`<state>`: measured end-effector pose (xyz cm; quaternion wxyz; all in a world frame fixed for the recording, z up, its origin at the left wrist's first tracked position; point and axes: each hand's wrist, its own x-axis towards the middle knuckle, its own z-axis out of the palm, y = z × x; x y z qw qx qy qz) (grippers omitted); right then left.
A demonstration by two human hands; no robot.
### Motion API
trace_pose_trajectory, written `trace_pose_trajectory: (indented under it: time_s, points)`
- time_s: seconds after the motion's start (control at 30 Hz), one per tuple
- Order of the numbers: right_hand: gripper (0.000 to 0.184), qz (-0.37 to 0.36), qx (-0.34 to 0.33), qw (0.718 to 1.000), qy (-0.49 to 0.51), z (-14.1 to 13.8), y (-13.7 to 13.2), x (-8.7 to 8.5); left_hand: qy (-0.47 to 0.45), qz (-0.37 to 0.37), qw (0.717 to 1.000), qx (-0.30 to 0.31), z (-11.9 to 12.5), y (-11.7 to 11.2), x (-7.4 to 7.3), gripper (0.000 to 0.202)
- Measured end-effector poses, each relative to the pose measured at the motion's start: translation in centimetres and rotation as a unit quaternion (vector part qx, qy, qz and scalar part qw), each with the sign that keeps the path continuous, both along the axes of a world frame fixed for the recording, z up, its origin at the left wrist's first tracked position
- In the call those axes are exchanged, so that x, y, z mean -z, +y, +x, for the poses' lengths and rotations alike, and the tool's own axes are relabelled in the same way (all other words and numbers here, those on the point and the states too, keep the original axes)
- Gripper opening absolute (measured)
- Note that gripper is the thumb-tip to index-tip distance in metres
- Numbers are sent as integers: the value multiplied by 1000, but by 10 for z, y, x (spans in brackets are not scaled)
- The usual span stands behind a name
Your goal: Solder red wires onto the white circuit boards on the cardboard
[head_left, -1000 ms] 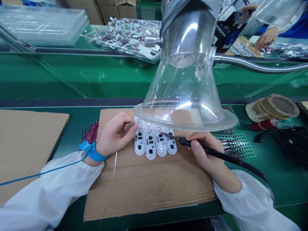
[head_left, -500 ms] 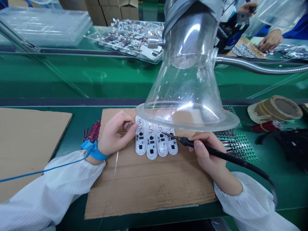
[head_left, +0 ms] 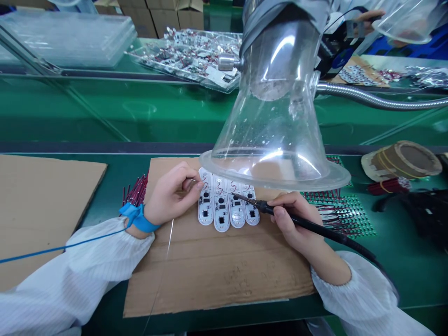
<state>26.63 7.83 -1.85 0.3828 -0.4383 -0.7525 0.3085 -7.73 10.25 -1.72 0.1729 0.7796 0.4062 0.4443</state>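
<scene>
Several white oblong circuit boards (head_left: 228,206) lie side by side on a brown cardboard sheet (head_left: 217,266). My left hand (head_left: 171,193) is closed in a pinch on a thin solder wire (head_left: 170,233), its end held at the leftmost board's top. A black soldering iron (head_left: 308,225) sits in my right hand (head_left: 296,221), which grips it like a pen. The iron's tip rests over the boards' upper ends. A blue wrist strap (head_left: 136,218) circles my left wrist.
A clear fume-extraction hood (head_left: 276,121) on a metal hose (head_left: 378,100) hangs just above the boards. Red wire pieces (head_left: 135,191) lie left, green LED strips (head_left: 343,214) right. A tape roll (head_left: 402,161), another cardboard sheet (head_left: 42,205) and trays of parts (head_left: 189,56) surround the spot.
The iron's tip and my right hand have shifted slightly left over the boards. My left hand keeps its pinch on the wire.
</scene>
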Motion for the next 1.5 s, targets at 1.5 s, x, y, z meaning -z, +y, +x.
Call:
trace_pose_trajectory:
  time_s: [1.5]
  points:
    - [18,-15,17,999,36,-14,-12,-2,3,88,995,-41,-2,2,-7,18]
